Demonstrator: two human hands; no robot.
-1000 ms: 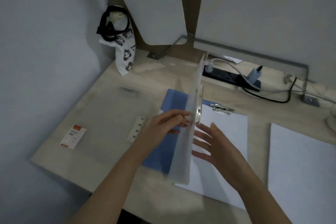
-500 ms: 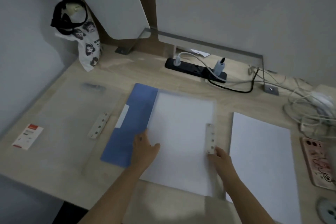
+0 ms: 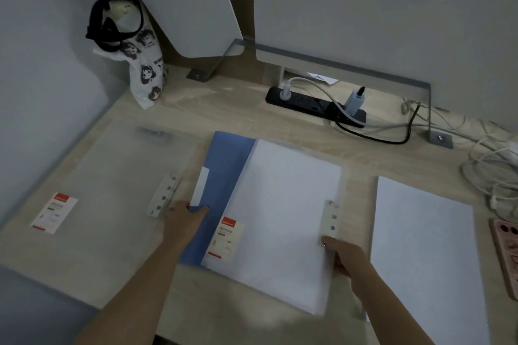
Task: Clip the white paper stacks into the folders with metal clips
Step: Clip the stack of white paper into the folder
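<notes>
A blue folder [image 3: 224,165] lies closed in the middle of the desk, its translucent front cover [image 3: 286,204] flat over white paper. A white snap strip [image 3: 332,216] runs along the cover's right edge. My left hand [image 3: 185,216] grips the folder's left spine edge. At the right edge, just below the strip, my right hand [image 3: 344,256] holds the folder. A loose white paper stack [image 3: 426,246] lies to the right. A second, translucent folder [image 3: 112,182] lies closed to the left. No metal clip is visible.
A black power strip [image 3: 314,106] with plugs and cables sits behind the folder. Tangled white cables [image 3: 493,171] and a pink phone [image 3: 507,255] are at the far right. A printed cloth bag [image 3: 140,64] leans in the back left corner.
The cover stood upright a second ago and now lies flat. My left hand has slid from the cover to the spine edge, and my right hand has taken the right edge.
</notes>
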